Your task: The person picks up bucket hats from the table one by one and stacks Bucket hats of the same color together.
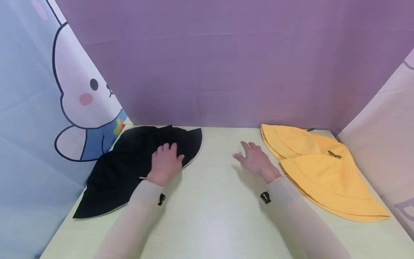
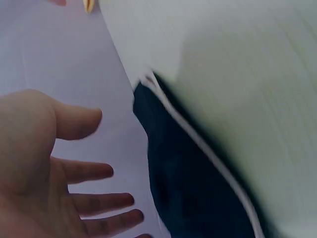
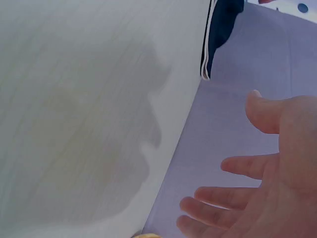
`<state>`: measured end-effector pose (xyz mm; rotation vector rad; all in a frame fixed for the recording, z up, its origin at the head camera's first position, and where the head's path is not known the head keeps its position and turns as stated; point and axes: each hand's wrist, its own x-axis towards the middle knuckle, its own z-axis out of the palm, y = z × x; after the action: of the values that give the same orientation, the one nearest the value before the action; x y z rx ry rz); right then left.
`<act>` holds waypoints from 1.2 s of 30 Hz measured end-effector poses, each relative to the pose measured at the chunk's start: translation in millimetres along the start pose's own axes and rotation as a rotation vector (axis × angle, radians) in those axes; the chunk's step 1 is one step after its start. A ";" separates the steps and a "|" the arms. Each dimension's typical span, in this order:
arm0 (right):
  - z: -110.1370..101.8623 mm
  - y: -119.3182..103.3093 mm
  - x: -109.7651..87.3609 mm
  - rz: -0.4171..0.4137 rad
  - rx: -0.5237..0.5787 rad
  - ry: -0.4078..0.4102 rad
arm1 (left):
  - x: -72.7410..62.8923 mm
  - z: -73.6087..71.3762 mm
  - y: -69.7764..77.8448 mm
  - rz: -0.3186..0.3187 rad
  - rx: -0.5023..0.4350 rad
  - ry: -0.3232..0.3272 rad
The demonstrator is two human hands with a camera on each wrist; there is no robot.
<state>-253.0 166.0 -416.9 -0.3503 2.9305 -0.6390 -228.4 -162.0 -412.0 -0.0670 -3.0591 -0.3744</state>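
Note:
Folded black bucket hats [image 1: 119, 167], with a pale edge along the brim, lie overlapping on the left of the table. In the head view my left hand [image 1: 166, 163] overlaps them near the brim; in the left wrist view the same hand [image 2: 64, 168] has spread fingers and holds nothing, with a dark brim [image 2: 183, 173] beyond it. My right hand [image 1: 257, 160] hovers over the table between the two groups of hats, its fingers extended and nothing in them. To its right lie overlapping folded yellow bucket hats [image 1: 333, 180] with small green leaf tabs.
The pale tabletop [image 1: 207, 216] runs back to a purple cloth wall [image 1: 210, 72]. A blue cloth [image 1: 26, 144] with a cartoon rabbit hangs at the left, and a pale pink cloth [image 1: 381, 144] stands along the right edge.

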 end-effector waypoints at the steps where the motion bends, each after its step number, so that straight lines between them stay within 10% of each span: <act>1: 0.3 -2.4 1.5 -0.008 0.001 -0.005 | -0.7 -3.1 -5.4 -0.013 0.009 0.005; 10: 10.0 -23.2 18.2 -0.093 0.003 -0.043 | -5.3 -19.2 -45.1 -0.179 -0.018 -0.046; 18: 17.8 -45.4 39.7 -0.173 0.120 -0.094 | -10.5 -29.6 -65.9 -0.316 -0.068 -0.241; 36: 25.3 -71.8 79.5 -0.155 0.086 -0.148 | -6.1 -36.1 -89.3 -0.193 -0.114 -0.434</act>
<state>-311.4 72.6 -414.9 -0.5933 2.7446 -0.7228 -224.9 -257.5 -398.8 0.1655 -3.4797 -0.6206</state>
